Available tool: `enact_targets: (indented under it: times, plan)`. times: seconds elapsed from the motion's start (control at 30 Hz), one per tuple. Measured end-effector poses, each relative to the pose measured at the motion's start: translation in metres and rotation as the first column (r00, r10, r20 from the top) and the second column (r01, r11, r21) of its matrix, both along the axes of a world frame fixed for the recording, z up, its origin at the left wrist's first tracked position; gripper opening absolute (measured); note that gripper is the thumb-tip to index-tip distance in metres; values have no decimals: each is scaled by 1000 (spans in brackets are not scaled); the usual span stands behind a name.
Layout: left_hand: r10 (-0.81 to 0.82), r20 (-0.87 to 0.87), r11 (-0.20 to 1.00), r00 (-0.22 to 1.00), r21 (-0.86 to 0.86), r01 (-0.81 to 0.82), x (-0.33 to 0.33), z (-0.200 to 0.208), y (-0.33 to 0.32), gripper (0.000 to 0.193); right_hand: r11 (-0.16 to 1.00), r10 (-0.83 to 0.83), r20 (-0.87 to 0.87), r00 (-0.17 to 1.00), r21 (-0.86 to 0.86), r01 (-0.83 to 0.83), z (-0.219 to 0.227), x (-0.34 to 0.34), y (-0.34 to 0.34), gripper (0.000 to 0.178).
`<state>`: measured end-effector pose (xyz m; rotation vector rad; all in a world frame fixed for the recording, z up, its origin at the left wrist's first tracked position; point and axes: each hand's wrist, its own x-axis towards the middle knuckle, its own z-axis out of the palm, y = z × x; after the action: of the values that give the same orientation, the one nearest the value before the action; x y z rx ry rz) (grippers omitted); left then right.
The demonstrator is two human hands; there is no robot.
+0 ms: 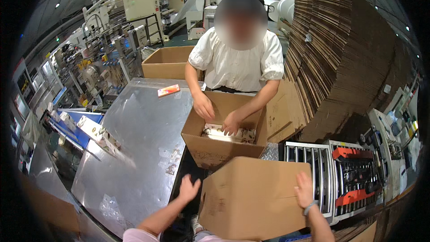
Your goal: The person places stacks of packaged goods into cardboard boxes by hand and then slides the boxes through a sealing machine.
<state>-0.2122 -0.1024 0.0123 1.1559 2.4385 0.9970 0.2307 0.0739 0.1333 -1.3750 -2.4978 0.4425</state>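
Note:
A large brown cardboard box (255, 197) stands tilted in front of me, its near faces toward me. My right hand (303, 189) lies along the box's right edge with fingers stretched out, touching the cardboard. To the left of the box, my left hand (190, 189) is in the air, fingers apart and nothing in it. Just beyond stands a second, open carton (219, 149), with white printed packs (244, 135) inside. A co-worker opposite me has both hands in that carton, over the packs. Whatever my box contains is hidden.
At left is a metal table (139, 139) with a small orange-red packet (169, 90). A blue conveyor (78, 127) carries white packs (96, 132). Another open carton (165, 60) stands behind. Roller conveyor (313, 157) and tall stacks of flattened cardboard (322, 40) are at right.

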Motion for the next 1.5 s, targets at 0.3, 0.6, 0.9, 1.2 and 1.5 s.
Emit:
enact_targets:
  times: [0.3,0.6,0.9,1.2,1.5]
  plan:
    - [-346,935,875,-84,353,331,74,143,-15,45,373,-703,-573,422,-801,-468,-96,184,6,68]
    - [-826,448,509,342,330,795,140,195,26,71,306,-659,-357,662,-931,-198,-41,-88,-32,59]
    - [325,-445,826,835,-297,-480,-354,194,-42,67,928,-305,80,949,-198,315,-9,-143,-48,83]
    - [187,-421,941,888,-181,-284,-342,132,-94,22,910,-252,220,942,-276,308,3,-148,-48,86]
    - [195,-402,824,895,-428,-372,-317,157,-76,107,997,-51,-113,992,-65,44,-22,-158,-60,84]
